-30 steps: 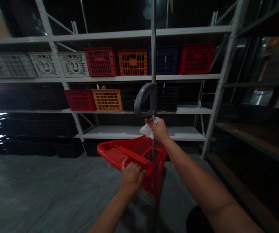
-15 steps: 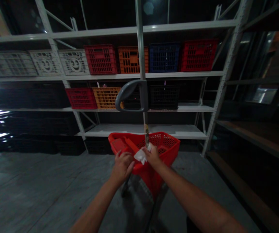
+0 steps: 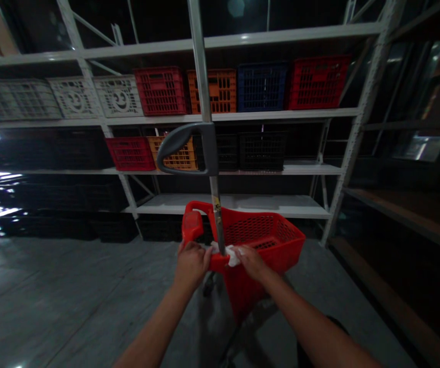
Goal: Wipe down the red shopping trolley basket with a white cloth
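Note:
A red plastic shopping cart [image 3: 271,260] with a perforated basket stands in front of me, turned so its basket points right. My left hand [image 3: 192,263] is closed round the cart's red near rim, below its raised red handle part. In my right hand [image 3: 251,260] is a crumpled white tissue [image 3: 234,256], pressed at the rim around the foot of a metal pole [image 3: 201,71]. The pole rises from the cart, leaning slightly left, and bears a grey loop handle [image 3: 212,148]. Part of the tissue shows on the pole's left side, near my left thumb.
Behind the cart stands a white metal rack [image 3: 281,116] with red, orange, blue, white and black crates on its shelves. A dark shelf unit [image 3: 399,214] runs along the right side. Grey concrete floor [image 3: 70,286] extends to the left.
The cart has turned, its basket swinging right. The pole and its grey handle have shifted left at the top. My left hand has closed on the rim; my right hand moved slightly right and down.

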{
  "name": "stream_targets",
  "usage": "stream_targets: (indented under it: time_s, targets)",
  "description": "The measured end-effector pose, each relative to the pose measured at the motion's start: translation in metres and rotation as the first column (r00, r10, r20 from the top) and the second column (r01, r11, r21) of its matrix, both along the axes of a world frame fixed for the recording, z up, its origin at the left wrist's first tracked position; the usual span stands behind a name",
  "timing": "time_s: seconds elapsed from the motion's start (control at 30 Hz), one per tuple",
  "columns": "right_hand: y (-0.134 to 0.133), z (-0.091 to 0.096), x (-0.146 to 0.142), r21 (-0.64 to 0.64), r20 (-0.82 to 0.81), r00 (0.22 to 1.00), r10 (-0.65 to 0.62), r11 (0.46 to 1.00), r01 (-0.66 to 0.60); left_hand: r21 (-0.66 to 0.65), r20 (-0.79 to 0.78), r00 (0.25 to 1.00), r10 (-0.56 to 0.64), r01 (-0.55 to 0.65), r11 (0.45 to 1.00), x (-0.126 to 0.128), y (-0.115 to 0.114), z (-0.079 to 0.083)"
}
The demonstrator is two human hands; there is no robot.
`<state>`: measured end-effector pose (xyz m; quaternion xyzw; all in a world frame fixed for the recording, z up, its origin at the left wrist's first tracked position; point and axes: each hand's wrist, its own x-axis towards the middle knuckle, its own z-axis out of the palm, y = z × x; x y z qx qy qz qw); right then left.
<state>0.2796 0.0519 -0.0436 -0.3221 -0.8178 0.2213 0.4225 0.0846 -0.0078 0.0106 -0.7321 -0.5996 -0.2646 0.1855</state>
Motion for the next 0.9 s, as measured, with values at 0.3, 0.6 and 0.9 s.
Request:
stream_targets:
  time_s: [0.3,0.6,0.9]
  targets:
    - [0.024,0.034,-0.037,-0.220,-0.087,0.891,0.446,0.864,-0.453,-0.002,0.005,1.000,-0.031,0.031,1.000,-0.036,0.023,-0.005]
    - [0.061,0.025,0.004,0.006,-0.046,0.958,-0.284,0.959,0.284,0.057,-0.013,0.995,-0.097,0.098,0.994,-0.067,0.031,-0.012]
    - [0.056,0.022,-0.077,0.016,0.564,0.785,0.257,0.947,-0.321,0.184,-0.023,0.988,-0.150,0.152,0.971,-0.070,0.030,-0.016]
